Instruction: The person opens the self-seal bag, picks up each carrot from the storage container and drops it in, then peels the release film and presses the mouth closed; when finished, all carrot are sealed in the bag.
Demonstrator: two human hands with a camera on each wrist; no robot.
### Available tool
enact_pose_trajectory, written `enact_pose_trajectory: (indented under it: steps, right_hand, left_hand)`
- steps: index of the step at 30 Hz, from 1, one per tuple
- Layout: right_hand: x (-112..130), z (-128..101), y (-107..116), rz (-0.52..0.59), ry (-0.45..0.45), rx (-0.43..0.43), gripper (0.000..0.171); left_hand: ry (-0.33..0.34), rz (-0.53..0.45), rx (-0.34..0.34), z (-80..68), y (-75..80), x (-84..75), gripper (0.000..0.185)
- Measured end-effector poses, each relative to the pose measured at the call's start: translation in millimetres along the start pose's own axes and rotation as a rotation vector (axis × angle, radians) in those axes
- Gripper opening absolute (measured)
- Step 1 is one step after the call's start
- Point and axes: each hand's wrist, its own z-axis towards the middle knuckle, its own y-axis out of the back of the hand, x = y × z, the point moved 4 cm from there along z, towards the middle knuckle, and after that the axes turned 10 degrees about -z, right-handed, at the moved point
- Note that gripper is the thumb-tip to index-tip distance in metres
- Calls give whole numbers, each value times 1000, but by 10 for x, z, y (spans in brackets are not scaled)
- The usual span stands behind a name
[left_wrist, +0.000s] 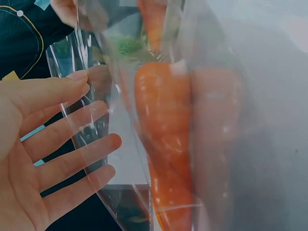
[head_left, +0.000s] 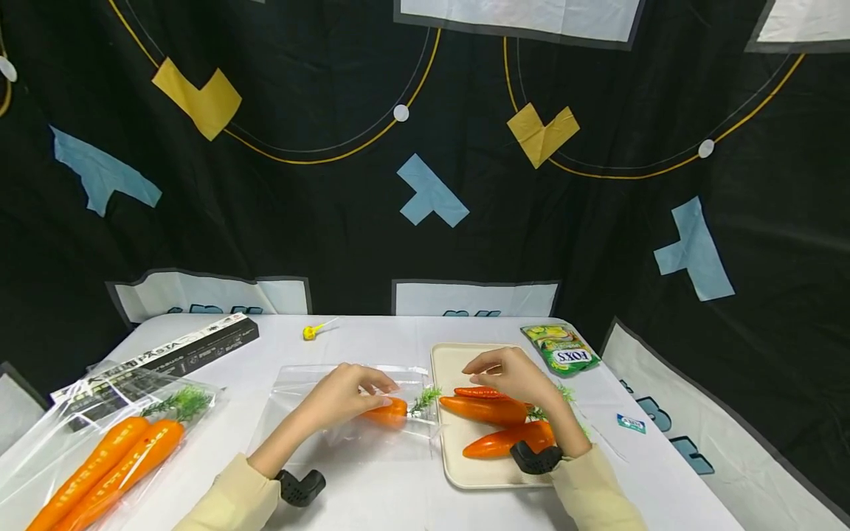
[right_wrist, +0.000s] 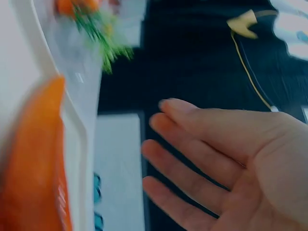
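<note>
Left hand (head_left: 341, 397), fingers nearly straight, rests on a clear bag (head_left: 345, 413) with one carrot (head_left: 385, 411) inside, just under the fingertips. Right hand (head_left: 514, 376), open and holding nothing, hovers over three carrots (head_left: 488, 409) on a tray (head_left: 451, 361) just beside the bag's mouth. Judged risk: the slack film may close or slide, since flat fingers only press it, so a carrot would catch at the mouth.

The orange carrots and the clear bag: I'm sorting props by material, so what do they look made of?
The orange carrots on the cream tray look like glossy moulded plastic: bright highlights, uniform colour, stiff green tops. The clear bag under the left hand seems thin transparent plastic film: see-through, creased, shiny in the left wrist view.
</note>
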Motion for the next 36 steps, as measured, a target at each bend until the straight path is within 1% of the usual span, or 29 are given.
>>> enact_pose_trajectory:
  steps: [3,8,12,14,20,24,27,32,36]
  right_hand:
    - [-111,-66,124,-28,11,35,17]
    - [-302,-160,240,-31,19,97,21]
    - [-448,-225,277,-78,-5,147,21]
    - [-515,-254,286,-102,-38,161,22]
    - [-689,-323,281,-166,-141,174,29]
    - [-774,-330,235,-147,-188,201,35]
    - [-813,-326,198,-112,-225,212,36]
    - [-837,-321,161,-90,-266,203,32]
    - [-848,-304,136,-94,-291,181,32]
  left_hand:
    - [21,-6,-5,-4,21,1,19]
    - [25,-8,-1,-2,34,2,20]
    - [33,-3,1,0,30,0,20]
    - [37,-3,3,-2,25,-3,20]
    - [8,-1,8,-1,21,-18,19]
    - [2,4,7,-1,17,-22,19]
    - [1,9,7,6,11,-14,20]
    - [-5,14,11,14,4,-3,20]
    - [-9,25,15,8,3,-3,20]
